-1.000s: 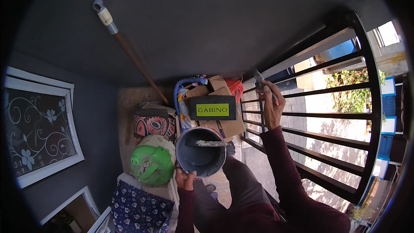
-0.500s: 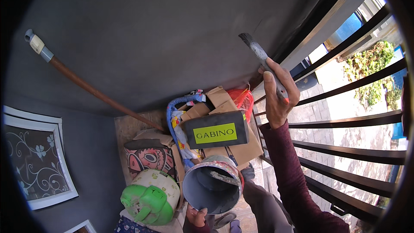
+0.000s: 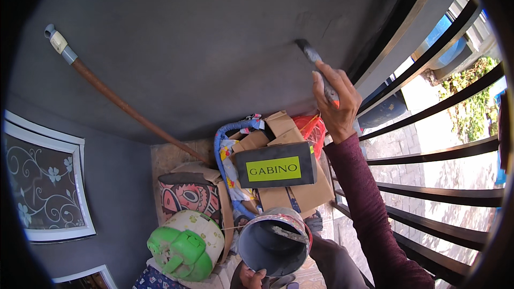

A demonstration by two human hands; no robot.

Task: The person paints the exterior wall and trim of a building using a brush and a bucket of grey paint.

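Observation:
My right hand [image 3: 341, 99], its arm in a maroon sleeve, is closed around the handle of a paintbrush [image 3: 309, 52]. The dark bristles point up and left against the dark grey wall [image 3: 209, 37]; whether they touch it I cannot tell for sure. Low in the view, my left hand [image 3: 251, 277] grips the near rim of a bucket [image 3: 250, 246] that is tilted toward me. Grey paint coats the bucket's inside, and a paint-smeared stick [image 3: 292, 233] lies across its far side.
Below the wall stand a dark shoebox with a lime label [image 3: 257, 176], cardboard boxes [image 3: 310, 190], a red plastic bag [image 3: 312, 128] and a green-lidded container [image 3: 184, 249]. A brown pipe [image 3: 128, 109] leans at left, beside a white-framed window [image 3: 48, 182]. Dark railing bars [image 3: 444, 195] run along the right.
My right hand has moved slightly left and down, and the brush's bristles are now up against the wall in the picture. The view has shifted a little; my left hand keeps the bucket.

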